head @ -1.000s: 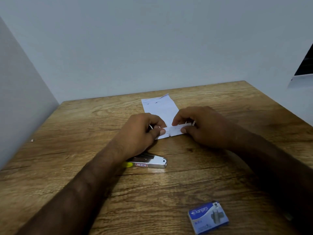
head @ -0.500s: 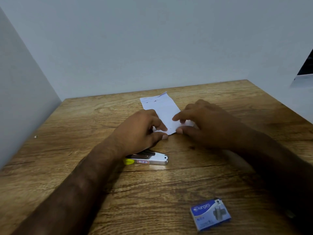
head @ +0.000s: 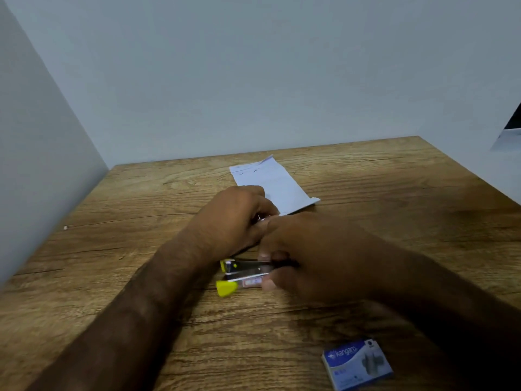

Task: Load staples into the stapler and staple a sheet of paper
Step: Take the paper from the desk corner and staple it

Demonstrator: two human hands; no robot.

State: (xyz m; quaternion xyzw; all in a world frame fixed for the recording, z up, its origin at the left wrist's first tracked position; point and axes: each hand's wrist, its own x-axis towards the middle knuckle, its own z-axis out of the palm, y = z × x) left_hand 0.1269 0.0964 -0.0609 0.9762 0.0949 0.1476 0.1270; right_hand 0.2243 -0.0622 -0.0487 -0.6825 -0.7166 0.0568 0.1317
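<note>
A: Where does the stapler sit?

B: On the table, just short of the paper. The right hand closes on its silver body, thumb and fingers pinching the right end. The yellow tail sticks out to the left.

A: And the left hand?

B: Curled between stapler and paper. Whether it holds anything cannot be told.

A: What could go wrong?

B: The stapler looks parted at the yellow end. Likely risks: the spring pusher snaps back on a finger, or a loose strip slides off the rail. The paper lies free and may shift.

A: Count?

B: One stapler, one paper, two hands, one blue box well nearer the person, to the stapler's right.
</note>
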